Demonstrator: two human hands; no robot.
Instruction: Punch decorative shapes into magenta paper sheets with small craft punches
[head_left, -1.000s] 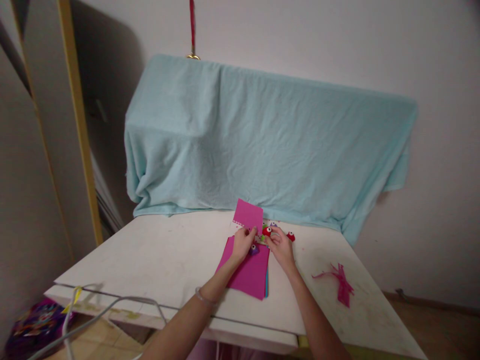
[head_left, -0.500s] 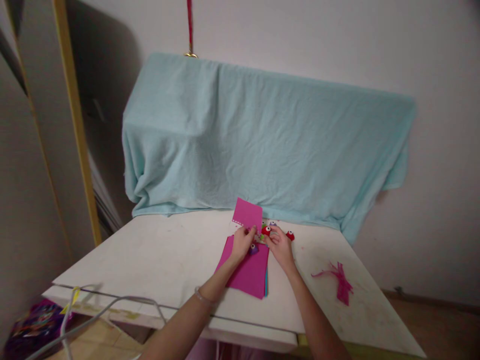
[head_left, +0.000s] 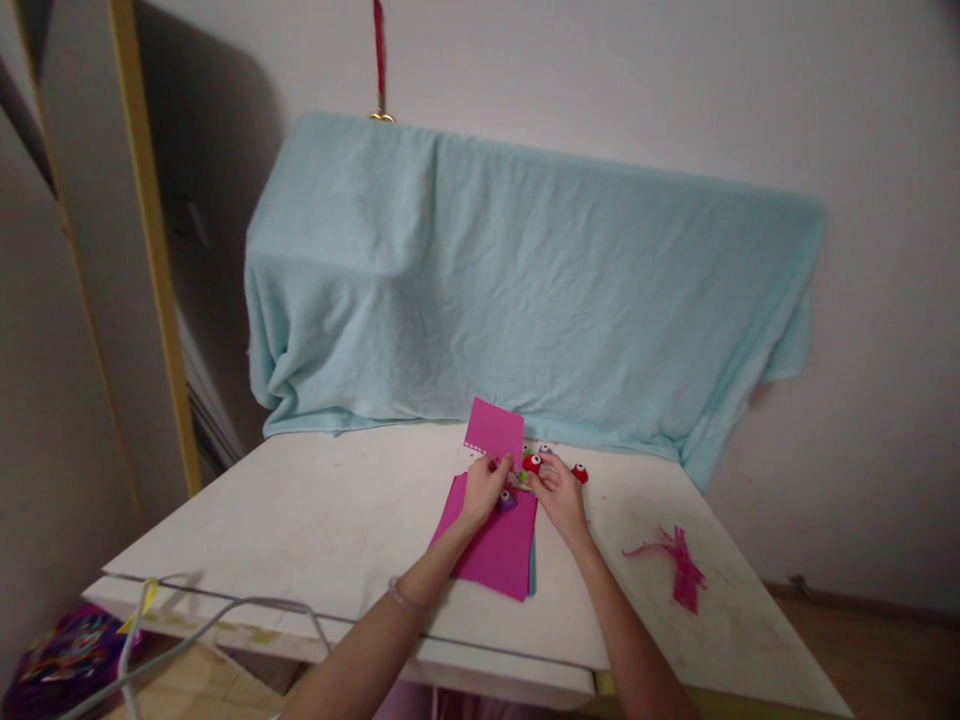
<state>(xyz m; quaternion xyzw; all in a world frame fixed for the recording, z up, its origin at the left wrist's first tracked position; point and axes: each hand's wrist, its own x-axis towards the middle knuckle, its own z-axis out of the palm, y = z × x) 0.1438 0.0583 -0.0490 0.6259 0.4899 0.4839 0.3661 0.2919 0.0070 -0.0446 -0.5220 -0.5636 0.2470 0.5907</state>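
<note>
Near the table's back edge lies a bright pink sheet [head_left: 495,428] with a row of small holes along its lower side. My left hand [head_left: 486,490] is closed, its thumb and finger pinched at that holed edge. Just to its right, my right hand [head_left: 561,492] is also closed, fingertips together beside a red ball-like figure [head_left: 532,463] with a white eye. What those fingertips grip is too small to make out; a bit of green shows there. Below the hands sits a stack of pink paper [head_left: 495,555], with a purple one-eyed figure [head_left: 507,501] by my left wrist.
Another red figure [head_left: 579,473] and a purple one [head_left: 546,449] are behind my right hand. A crumpled pink strip [head_left: 685,580] lies at the right on the white table [head_left: 300,510]. A pale blue cloth [head_left: 525,290] hangs behind; a grey cable [head_left: 247,602] crosses the front left edge.
Both hands keep nearly the same place and grip. The whole view has shifted very slightly; no object has visibly been moved.
</note>
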